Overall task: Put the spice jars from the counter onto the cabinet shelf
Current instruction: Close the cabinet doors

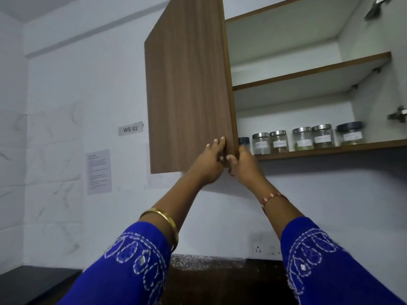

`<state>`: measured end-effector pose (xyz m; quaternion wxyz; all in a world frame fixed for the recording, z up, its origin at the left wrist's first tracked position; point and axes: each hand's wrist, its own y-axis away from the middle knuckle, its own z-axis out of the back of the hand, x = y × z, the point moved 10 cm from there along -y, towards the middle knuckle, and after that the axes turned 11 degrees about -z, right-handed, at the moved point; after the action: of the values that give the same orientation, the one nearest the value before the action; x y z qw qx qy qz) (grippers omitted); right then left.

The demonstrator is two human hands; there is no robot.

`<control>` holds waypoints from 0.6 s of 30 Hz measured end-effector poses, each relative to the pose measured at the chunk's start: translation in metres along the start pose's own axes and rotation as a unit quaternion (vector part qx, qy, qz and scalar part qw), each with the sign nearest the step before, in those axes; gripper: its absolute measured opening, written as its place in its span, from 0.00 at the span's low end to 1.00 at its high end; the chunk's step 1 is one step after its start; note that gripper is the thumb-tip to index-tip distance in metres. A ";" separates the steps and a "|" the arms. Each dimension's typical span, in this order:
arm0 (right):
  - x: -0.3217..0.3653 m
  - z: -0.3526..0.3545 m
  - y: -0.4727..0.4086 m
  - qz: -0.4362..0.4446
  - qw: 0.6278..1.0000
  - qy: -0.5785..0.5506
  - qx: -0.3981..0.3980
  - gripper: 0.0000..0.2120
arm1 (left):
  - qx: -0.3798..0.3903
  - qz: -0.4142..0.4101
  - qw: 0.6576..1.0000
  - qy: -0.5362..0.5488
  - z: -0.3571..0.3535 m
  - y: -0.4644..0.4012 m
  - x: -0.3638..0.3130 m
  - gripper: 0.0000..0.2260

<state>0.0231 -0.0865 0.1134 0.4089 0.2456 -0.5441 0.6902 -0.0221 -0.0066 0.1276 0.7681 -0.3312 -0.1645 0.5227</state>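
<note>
Several glass spice jars (302, 139) with labels stand in a row on the bottom cabinet shelf (330, 151); most have steel lids, and two have dark lids, one at each end. The wooden cabinet door (187, 84) is swung partly open at the left. My left hand (211, 161) lies on the door's outer face near its lower free corner, fingers straight. My right hand (242, 166) grips the door's free edge beside it, fingers curled behind the edge, thumb in front. The dark-lidded jar (244, 142) at the left end is partly hidden by the door and my right hand.
The middle shelf (308, 73) is bare as far as I can see. Metal hinges (398, 115) sit on the cabinet's right wall. A "WS 02" label (130, 128) and a printed sheet (98, 171) hang on the wall. The dark counter (209, 267) lies below, with a wall socket (266, 248) above it.
</note>
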 end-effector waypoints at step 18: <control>-0.133 0.016 -0.129 -0.071 0.958 -0.273 -0.058 0.10 | -0.063 -0.101 0.984 -0.130 -0.129 -0.110 0.064 0.32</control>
<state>0.2017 -0.1319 0.0846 0.3065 0.4386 -0.6554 0.5331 0.1565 -0.0177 0.1026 0.7667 -0.2900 -0.3280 0.4696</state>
